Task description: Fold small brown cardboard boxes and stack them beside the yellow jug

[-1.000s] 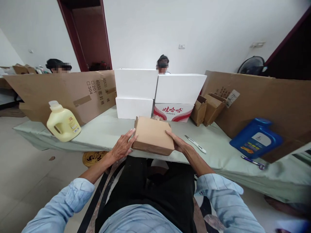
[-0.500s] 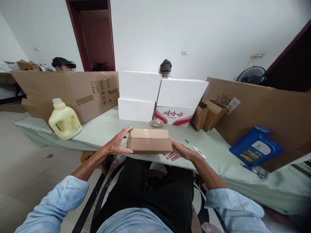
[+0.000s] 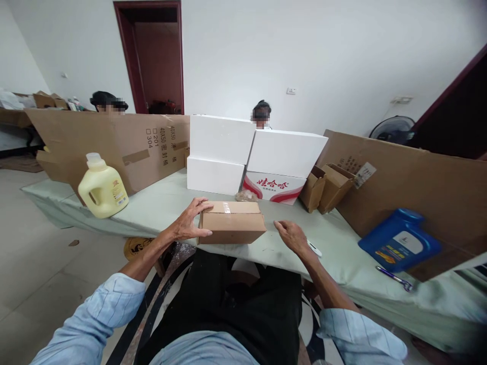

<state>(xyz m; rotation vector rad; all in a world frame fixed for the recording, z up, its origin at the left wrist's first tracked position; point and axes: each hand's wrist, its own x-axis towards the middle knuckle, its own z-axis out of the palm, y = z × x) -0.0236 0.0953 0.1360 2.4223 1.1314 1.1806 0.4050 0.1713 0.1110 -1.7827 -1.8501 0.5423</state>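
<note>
**Taped box pinned flat at the near edge**

Lowest in the frame, pale-blue sleeves and a dark lap. Just above, at centre, a closed cardboard box (image 3: 232,225) lying flat close to the front edge of the tabletop (image 3: 160,203), with a strip of clear tape (image 3: 227,207) across its top seam. Clamped at its left end by the left hand (image 3: 190,223): fingers curled over the top corner, thumb along the near face, apparently to keep the box square and stop it sliding on the cloth. Right of centre, the right hand (image 3: 291,234), apart from the box, palm down, fingers loosely spread, holding nothing. Low over the cloth, just beside a white pen-like tool (image 3: 315,248); hard to tell whether touching the surface.

Further up, a pale green cloth over the whole tabletop. At left, a yellow jug (image 3: 102,186) standing upright. At right, a blue jug (image 3: 399,241) tilted against a cardboard sheet (image 3: 418,172), with a purple-handled tool (image 3: 395,278) in front of it. Behind the box, a small brownish bundle (image 3: 245,195), then stacked white foam boxes (image 3: 220,139) and a red-printed carton (image 3: 274,186), and two small open cartons (image 3: 327,185) tipped over to the right. Another large cardboard panel (image 3: 114,142) propped on edge at left, seemingly as a screen.

Beyond, the heads of two other people, a white wall, a dark-red doorway (image 3: 155,56) at upper left and a fan (image 3: 391,129) at right.
</note>
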